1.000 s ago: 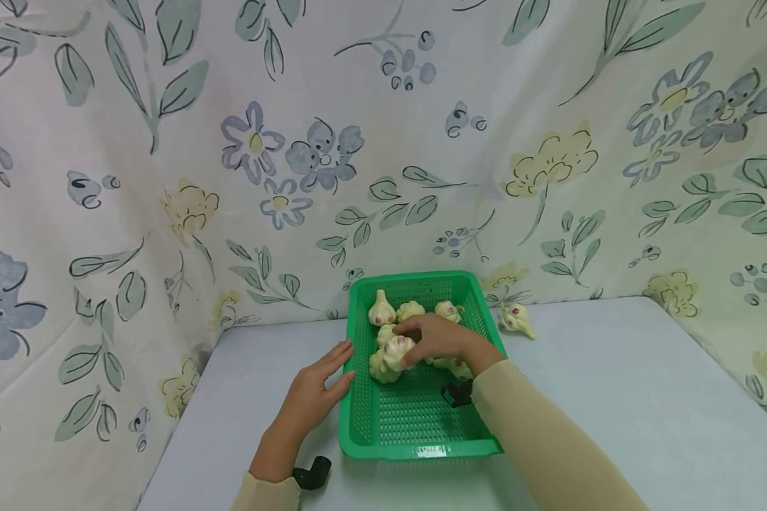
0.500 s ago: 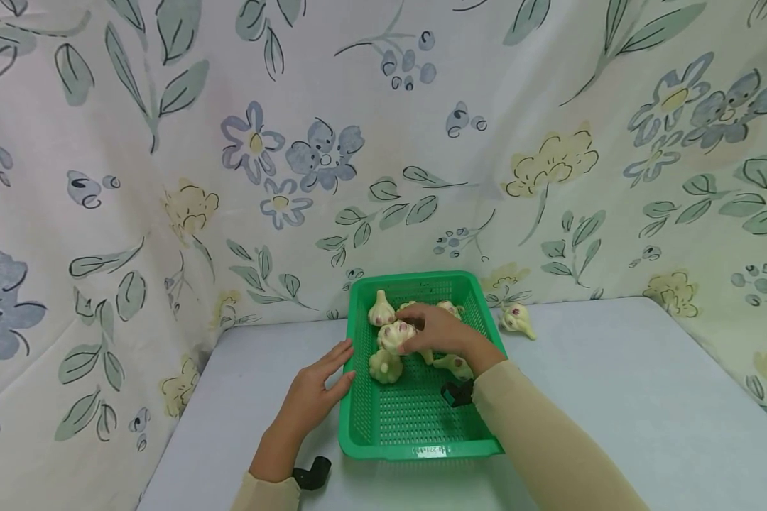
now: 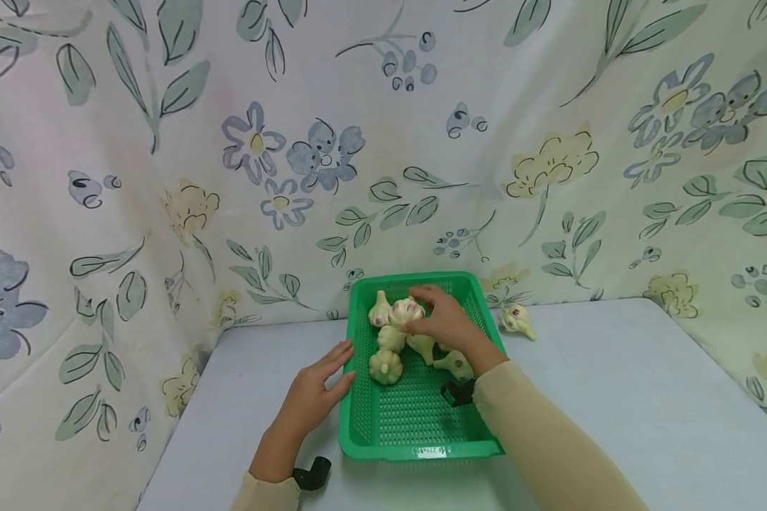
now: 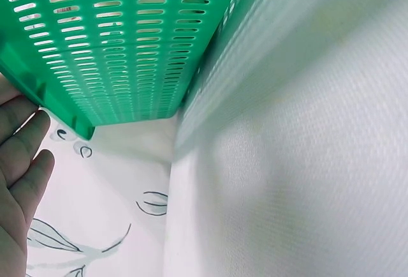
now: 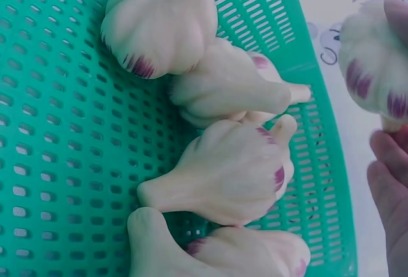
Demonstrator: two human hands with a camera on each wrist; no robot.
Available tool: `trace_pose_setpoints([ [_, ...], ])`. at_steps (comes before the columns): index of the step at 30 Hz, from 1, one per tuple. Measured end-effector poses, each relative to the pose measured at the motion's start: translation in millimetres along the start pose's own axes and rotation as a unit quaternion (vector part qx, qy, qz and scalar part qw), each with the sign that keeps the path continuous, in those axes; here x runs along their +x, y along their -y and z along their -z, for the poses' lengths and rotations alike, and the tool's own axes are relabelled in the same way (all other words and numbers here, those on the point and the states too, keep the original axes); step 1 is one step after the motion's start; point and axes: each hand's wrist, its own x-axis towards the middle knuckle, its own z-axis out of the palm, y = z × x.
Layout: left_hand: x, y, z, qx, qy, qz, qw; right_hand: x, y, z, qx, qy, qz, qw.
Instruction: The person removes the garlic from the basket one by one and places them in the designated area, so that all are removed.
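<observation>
Right fingers [image 3: 425, 292] pinch one garlic [image 3: 405, 310] between tips, other garlics [image 3: 385, 367] below them in basket [image 3: 383, 450], left fingers [image 3: 336, 355] straight at its side.

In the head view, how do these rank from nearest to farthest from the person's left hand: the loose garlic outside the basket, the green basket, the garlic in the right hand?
1. Green basket: its left rim is at the left hand's fingertips.
2. Held garlic: over the basket's far part, in the right hand.
3. Loose garlic: beyond the basket's right side.
</observation>
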Motion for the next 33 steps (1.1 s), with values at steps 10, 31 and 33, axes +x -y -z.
trace_pose_setpoints([
  [10, -0.2, -0.8, 2.1, -0.002, -0.002, -0.002, 1.0, 0, 4, 11.5, 0.008, -0.091, -0.016, 0.996],
  [31, -2.0, 0.6, 0.1, -0.002, 0.005, 0.006, 1.0, -18, 11, 40.8, -0.007, -0.185, 0.013, 0.983],
  [33, -2.2, 0.6, 0.2, -0.001, 0.004, 0.005, 1.0, -21, 10, 45.5, -0.004, -0.195, 0.015, 0.981],
])
